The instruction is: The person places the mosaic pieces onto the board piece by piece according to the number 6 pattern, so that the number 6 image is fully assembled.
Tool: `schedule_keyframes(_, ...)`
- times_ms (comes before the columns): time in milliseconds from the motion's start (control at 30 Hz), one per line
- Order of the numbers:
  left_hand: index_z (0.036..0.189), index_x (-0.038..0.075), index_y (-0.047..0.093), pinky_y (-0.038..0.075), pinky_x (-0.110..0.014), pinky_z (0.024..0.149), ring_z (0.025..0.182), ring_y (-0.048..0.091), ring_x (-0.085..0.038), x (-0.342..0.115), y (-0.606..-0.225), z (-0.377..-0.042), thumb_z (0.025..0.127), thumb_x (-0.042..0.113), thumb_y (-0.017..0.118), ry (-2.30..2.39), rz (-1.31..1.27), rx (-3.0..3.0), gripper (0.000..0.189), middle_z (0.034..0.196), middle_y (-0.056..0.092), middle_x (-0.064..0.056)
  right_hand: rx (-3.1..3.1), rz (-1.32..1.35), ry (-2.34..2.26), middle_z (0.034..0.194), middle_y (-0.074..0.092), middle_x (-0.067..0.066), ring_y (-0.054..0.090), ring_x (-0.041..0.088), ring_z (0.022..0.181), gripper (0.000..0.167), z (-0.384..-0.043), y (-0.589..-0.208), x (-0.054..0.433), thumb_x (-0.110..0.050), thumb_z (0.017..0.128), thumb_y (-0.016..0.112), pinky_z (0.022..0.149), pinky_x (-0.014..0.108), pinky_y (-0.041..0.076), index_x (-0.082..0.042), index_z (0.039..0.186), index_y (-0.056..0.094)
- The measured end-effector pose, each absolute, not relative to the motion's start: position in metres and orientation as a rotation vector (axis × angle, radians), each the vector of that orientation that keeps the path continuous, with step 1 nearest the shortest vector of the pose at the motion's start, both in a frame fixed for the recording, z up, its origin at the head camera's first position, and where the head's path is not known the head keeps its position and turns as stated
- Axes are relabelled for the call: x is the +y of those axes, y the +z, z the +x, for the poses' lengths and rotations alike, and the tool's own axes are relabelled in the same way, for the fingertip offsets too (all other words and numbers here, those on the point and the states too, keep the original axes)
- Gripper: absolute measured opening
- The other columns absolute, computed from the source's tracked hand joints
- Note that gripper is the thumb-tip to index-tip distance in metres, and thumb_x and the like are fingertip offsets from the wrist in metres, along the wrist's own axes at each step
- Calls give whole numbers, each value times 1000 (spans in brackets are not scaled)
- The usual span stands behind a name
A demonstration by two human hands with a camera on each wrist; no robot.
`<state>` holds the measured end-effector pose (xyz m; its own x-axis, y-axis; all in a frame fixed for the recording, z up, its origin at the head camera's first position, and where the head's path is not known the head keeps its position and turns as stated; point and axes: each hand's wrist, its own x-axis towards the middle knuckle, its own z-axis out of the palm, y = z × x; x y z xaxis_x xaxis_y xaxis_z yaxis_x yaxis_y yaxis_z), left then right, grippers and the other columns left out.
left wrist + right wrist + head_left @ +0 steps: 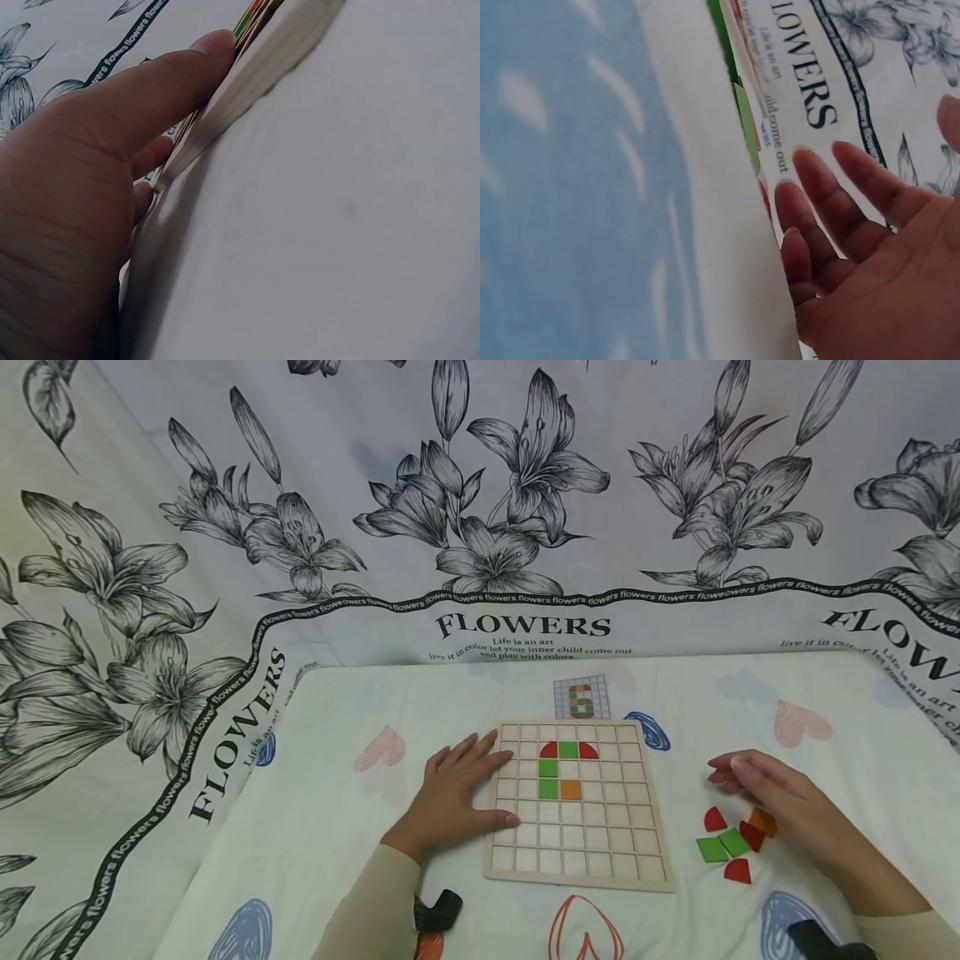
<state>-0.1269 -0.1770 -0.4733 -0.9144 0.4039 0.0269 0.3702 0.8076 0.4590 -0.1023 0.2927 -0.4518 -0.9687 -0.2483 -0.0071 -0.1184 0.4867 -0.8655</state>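
A square wooden grid board (588, 860) lies on the cloth-covered table. In its upper cells sit red rounded tiles (588, 750) at two corners, green squares (548, 767) and one orange square (571, 790). My left hand (453, 793) rests on the board's left edge, fingers spread and thumb over the rim; the left wrist view shows that thumb (214, 45) against the edge. Right of the board, my right hand (787, 810) is beside a loose group of tiles with green squares (712, 850), red rounded pieces (738, 871) and orange (763, 821). Its relaxed fingers (821, 176) hold nothing.
Behind the board lies a small pattern card (582, 697) showing a figure of coloured tiles on a grid. A flower-printed curtain (495, 527) hangs behind the table. Black straps (442, 910) are at both wrists.
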Motion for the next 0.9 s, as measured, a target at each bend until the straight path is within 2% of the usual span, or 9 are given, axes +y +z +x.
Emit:
schedule_keyframes(133, 165, 39, 50, 6, -53, 127, 164, 10, -13, -177, -474, -127, 83, 85, 70, 698, 623, 2925, 95, 178, 21, 17, 2603, -271, -1363, 131, 72, 11, 64, -1, 108, 35, -103, -457, 294, -28, 113, 62, 88, 15, 51, -5, 139, 66)
schedule_keyframes(233, 165, 39, 50, 6, -53, 127, 164, 9, -12, -176, -474, -127, 84, 84, 71, 690, 621, 2924, 95, 178, 20, 17, 2630, -332, -1325, 131, 71, 7, 63, 1, 110, 33, -102, -460, 295, -23, 105, 76, 88, 15, 49, -9, 134, 71)
schedule_keyframes(367, 165, 40, 49, 6, -53, 127, 164, 8, -12, -176, -474, -128, 84, 83, 71, 685, 619, 2923, 95, 178, 19, 18, 2704, -484, -1296, 129, 68, 3, 58, 2, 110, 35, -101, -464, 296, -16, 96, 86, 85, 14, 42, -16, 129, 74)
schedule_keyframes(567, 165, 40, 49, 6, -53, 127, 164, 8, -11, -176, -474, -128, 84, 84, 71, 687, 614, 2924, 95, 178, 19, 18, 2777, -577, -1212, 124, 68, 0, 57, 7, 101, 35, -101, -464, 295, -12, 93, 88, 78, 19, 43, -18, 125, 75)
schedule_keyframes(767, 166, 40, 48, 6, -53, 127, 164, 8, -12, -175, -473, -128, 84, 84, 70, 678, 619, 2925, 95, 178, 19, 18, 2773, -590, -1156, 121, 68, -5, 59, 4, 106, 34, -102, -461, 300, -12, 93, 88, 86, 12, 42, -20, 123, 75)
schedule_keyframes(900, 166, 39, 49, 5, -53, 127, 164, 8, -12, -175, -473, -128, 84, 83, 71, 681, 618, 2919, 95, 178, 19, 18, 2764, -662, -1209, 115, 68, -7, 58, 8, 97, 32, -102, -466, 302, -6, 92, 88, 77, 18, 44, -24, 115, 76)
